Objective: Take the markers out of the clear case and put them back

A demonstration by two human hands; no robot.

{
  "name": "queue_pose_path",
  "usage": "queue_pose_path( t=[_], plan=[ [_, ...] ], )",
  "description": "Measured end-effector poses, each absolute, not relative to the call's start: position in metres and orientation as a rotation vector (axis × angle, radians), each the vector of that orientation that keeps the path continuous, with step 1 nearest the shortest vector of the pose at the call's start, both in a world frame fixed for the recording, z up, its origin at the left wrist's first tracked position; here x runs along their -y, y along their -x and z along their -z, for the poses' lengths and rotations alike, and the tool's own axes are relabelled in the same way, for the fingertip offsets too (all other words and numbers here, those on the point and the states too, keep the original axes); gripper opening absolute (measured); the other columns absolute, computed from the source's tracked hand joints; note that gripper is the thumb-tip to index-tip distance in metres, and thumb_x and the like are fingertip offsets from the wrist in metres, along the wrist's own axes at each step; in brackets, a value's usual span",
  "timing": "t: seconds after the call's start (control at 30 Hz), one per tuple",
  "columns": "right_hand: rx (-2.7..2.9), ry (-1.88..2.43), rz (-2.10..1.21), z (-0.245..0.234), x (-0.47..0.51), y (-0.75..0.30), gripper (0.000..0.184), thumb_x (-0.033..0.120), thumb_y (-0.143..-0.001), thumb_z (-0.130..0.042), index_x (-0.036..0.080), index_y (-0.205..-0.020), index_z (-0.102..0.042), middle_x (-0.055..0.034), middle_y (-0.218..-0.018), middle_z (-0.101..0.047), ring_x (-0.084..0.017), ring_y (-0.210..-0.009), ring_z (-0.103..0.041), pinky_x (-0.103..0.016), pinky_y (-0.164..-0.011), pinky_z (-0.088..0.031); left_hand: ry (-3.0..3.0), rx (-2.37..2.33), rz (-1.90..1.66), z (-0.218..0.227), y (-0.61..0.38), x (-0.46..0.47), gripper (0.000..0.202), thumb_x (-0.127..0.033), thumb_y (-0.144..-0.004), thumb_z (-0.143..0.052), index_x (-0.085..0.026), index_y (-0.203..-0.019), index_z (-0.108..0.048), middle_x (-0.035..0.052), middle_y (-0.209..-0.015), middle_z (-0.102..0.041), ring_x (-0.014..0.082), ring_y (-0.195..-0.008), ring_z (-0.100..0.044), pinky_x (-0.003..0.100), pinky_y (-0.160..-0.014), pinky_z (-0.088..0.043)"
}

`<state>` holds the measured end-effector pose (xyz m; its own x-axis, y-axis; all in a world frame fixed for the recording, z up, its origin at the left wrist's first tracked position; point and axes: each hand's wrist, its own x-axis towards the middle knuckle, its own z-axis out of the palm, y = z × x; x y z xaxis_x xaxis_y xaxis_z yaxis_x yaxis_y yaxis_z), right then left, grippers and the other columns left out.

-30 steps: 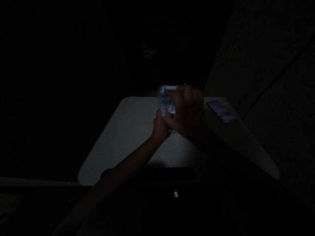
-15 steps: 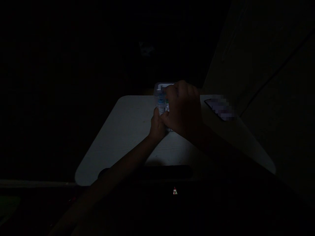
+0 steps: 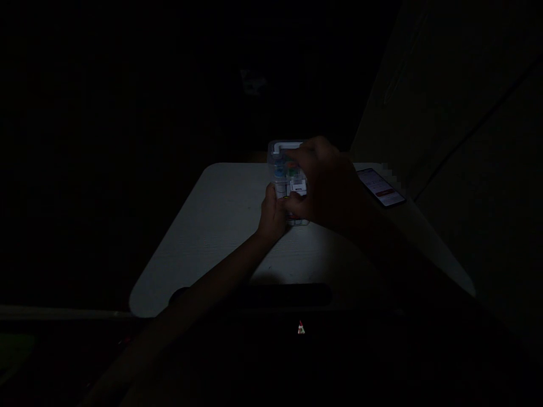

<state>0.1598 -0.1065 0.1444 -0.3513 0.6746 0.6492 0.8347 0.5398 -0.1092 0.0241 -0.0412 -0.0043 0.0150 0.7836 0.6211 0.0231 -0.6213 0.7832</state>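
Head view, very dark, lit only at the middle. A pale table (image 3: 220,237) with rounded near corners fills the lit patch, with a dark slot (image 3: 254,294) along its near edge. Toward the far edge of the table, about midway across, stands a small clear plastic box (image 3: 285,169) with a white handle-like bar (image 3: 285,147) on top and blurred blue, green, red and white pieces inside; too dim to name the contents.

Left hand (image 3: 271,217) reaches in from the lower left on a bare forearm and rests against the near left side of the box, fingers curled round that lower corner, thumb up along the box wall. Looks like a closed grip on the box, though the fingertips are hidden behind it.

Right hand (image 3: 328,183) comes in from the right and covers the right half of the box, back of the hand toward the camera. Fingers bent over the top right edge, touching the box just beside the white bar; thumb near the left hand, low on the front face. Cannot tell whether the right fingers clamp the box or pinch something at its lid: too dark and turned away.

To the right of the right hand, near the table's right edge, lies a phone (image 3: 380,186), screen lit, flat and apart from the box. Below the table, in the dark, a tiny red and green speck (image 3: 301,328), too small to identify.
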Motion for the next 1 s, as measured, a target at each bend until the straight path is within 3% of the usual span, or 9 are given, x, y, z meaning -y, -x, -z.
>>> queue_pose_path(
  t=[0.17, 0.33, 0.53, 1.0],
  plan=[
    [2.121, 1.232, 0.318, -0.147, 0.115, -0.161, 0.057, 0.029, -0.077, -0.068, 0.014, -0.132, -0.063, -0.0144, -0.128, -0.063, -0.03, -0.117, -0.064, -0.046, -0.097, -0.055, -1.792, -0.823, -1.704, 0.007, -0.024, 0.039, 0.058, -0.071, -0.094, -0.043, -0.02, -0.118, -0.057, 0.0075, -0.099, -0.07, 0.0225, -0.088, -0.068, 0.036, -0.076, -0.056],
    [2.121, 1.295, 0.297, -0.147, 0.113, -0.163, 0.044, 0.026, -0.093, -0.054, 0.021, -0.136, -0.063, -0.0116, -0.134, -0.063, -0.026, -0.121, -0.062, -0.042, -0.102, -0.052, -1.837, -0.796, -1.73, 0.004, -0.024, 0.041, 0.061, -0.073, -0.095, -0.037, -0.021, -0.121, -0.055, 0.0081, -0.098, -0.068, 0.0213, -0.084, -0.067, 0.035, -0.07, -0.054],
    [2.104, 1.353, 0.31, -0.146, 0.108, -0.16, 0.04, 0.029, -0.095, -0.058, 0.023, -0.134, -0.066, -0.0107, -0.134, -0.063, -0.027, -0.126, -0.058, -0.043, -0.11, -0.047, -1.828, -0.788, -1.737, 0.006, -0.024, 0.04, 0.067, -0.076, -0.093, -0.034, -0.021, -0.124, -0.055, 0.0094, -0.102, -0.068, 0.0221, -0.088, -0.066, 0.036, -0.072, -0.053],
    [2.051, 1.28, 0.369, -0.133, 0.1, -0.162, 0.037, 0.033, -0.098, -0.054, 0.023, -0.132, -0.066, -0.0109, -0.127, -0.058, -0.027, -0.125, -0.052, -0.044, -0.108, -0.048, -1.758, -0.764, -1.691, 0.008, -0.024, 0.039, 0.073, -0.081, -0.09, -0.036, -0.021, -0.127, -0.055, 0.0099, -0.105, -0.069, 0.0229, -0.088, -0.066, 0.037, -0.073, -0.053]
  ],
)
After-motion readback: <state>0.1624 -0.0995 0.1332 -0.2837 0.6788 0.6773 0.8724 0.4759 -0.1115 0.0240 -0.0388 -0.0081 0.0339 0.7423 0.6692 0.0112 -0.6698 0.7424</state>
